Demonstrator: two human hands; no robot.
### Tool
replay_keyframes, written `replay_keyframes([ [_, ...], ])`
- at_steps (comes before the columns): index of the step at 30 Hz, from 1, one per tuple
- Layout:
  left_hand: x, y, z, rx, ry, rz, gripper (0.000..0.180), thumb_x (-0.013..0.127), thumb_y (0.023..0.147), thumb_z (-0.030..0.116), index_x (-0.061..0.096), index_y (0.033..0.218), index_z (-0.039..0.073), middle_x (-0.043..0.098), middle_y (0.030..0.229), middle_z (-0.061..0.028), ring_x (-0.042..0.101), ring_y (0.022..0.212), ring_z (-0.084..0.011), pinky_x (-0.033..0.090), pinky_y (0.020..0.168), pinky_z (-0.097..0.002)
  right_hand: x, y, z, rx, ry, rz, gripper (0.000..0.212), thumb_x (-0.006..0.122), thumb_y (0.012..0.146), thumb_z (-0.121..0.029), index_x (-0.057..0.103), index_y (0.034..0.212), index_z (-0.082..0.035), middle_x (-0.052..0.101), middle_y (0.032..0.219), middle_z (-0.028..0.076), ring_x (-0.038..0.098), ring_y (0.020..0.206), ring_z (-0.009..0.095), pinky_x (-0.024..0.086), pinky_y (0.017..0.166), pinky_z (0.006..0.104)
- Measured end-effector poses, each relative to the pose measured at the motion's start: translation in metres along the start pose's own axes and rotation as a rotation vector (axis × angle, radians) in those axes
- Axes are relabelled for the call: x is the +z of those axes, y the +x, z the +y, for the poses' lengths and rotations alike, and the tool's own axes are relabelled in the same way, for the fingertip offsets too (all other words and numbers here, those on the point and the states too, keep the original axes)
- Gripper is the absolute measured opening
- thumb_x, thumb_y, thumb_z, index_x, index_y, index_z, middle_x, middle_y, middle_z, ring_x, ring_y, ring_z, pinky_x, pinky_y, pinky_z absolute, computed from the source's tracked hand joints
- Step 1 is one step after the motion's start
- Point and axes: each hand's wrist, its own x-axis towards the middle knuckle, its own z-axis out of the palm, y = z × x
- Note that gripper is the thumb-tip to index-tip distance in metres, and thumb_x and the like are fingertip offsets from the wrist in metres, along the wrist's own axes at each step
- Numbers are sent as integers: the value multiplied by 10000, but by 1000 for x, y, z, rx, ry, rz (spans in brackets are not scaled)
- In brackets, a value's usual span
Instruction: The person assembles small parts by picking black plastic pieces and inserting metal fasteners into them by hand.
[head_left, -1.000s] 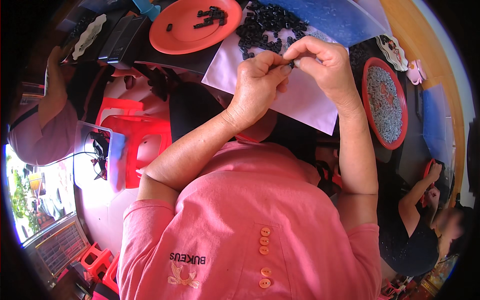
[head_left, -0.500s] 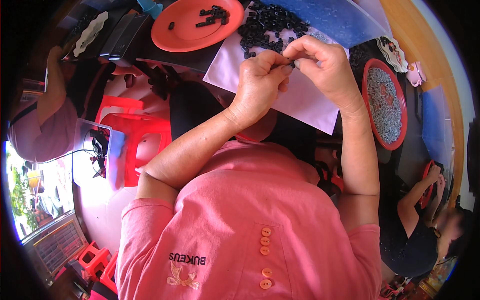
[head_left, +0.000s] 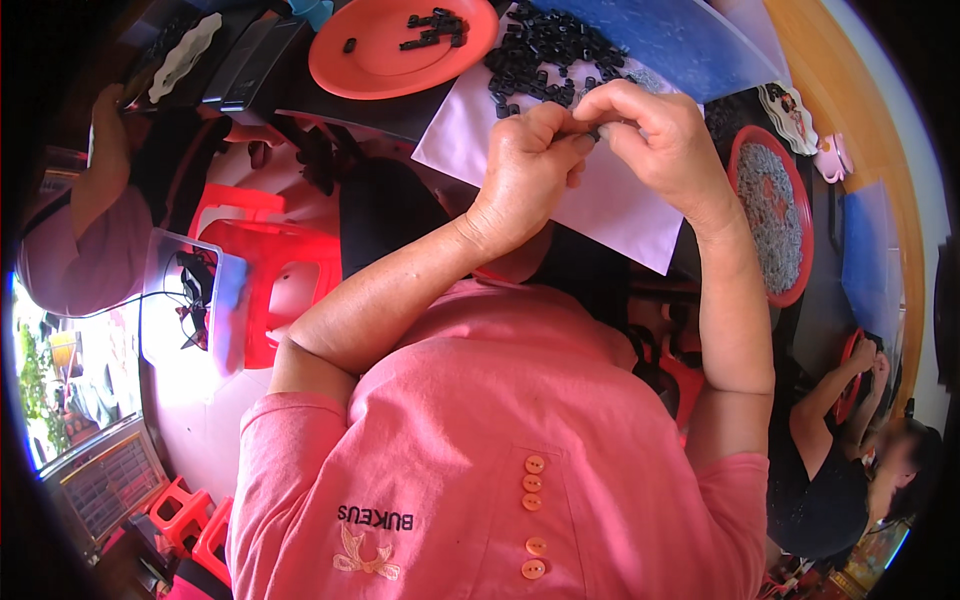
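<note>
My left hand and my right hand meet over a pale pink sheet, both closed in a pinch. Between their fingertips is a small black piece, mostly covered by the fingers. Its exact shape cannot be made out. Just beyond the hands, many small black plastic parts lie heaped on the sheet. Some small clear or silvery bits lie beside the heap, close to my right hand.
An orange-red plate with several black parts stands at the far left. On the right is a red tray full of small silvery metal pieces. A blue translucent plastic bin stands behind the heap. Other people sit at left and lower right.
Both hands stay pinched together at nearly the same place, with only slight finger movement. The whole view has shifted a little.
</note>
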Motion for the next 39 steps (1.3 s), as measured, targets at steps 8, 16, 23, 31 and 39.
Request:
replay_keyframes([
  [8, 2, 1, -5, 41, 10, 22, 71, 604, 904, 50, 637, 949, 6, 602, 695, -10, 549, 578, -70, 401, 485, -207, 12, -4, -5, -67, -64, 100, 240, 513, 727, 109, 587, 898, -43, 672, 789, 106, 669, 698, 294, 518, 608, 365],
  [16, 5, -1, -2, 47, -17, 73, 66, 602, 862, 11, 623, 864, -51, 589, 670, -63, 546, 561, -120, 445, 507, -265, 14, -5, -6, -26, -43, 100, 244, 513, 720, 104, 571, 891, -61, 665, 773, 102, 665, 715, 309, 512, 600, 401],
  [23, 10, 3, -7, 202, 57, 177, 80, 602, 858, 4, 615, 795, -43, 586, 657, -56, 532, 561, -106, 436, 487, -267, 39, -10, -8, -269, -562, 273, 168, 628, 717, -70, 561, 861, -126, 589, 729, 9, 573, 674, 222, 417, 639, 343],
  [31, 11, 7, -3, 124, -17, 256, 100, 624, 842, 22, 631, 776, -53, 608, 689, -61, 550, 620, -114, 466, 546, -267, 50, -13, -19, -191, -618, 434, 243, 638, 695, 33, 612, 910, -77, 659, 818, 52, 652, 768, 250, 490, 690, 363],
  [39, 14, 8, 2, -23, -275, 301, 53, 591, 775, -45, 642, 770, -60, 612, 712, -50, 543, 638, -111, 458, 551, -266, 64, -8, -18, -205, -649, 542, 217, 623, 733, -97, 592, 946, -71, 606, 836, 78, 600, 784, 265, 443, 662, 387],
])
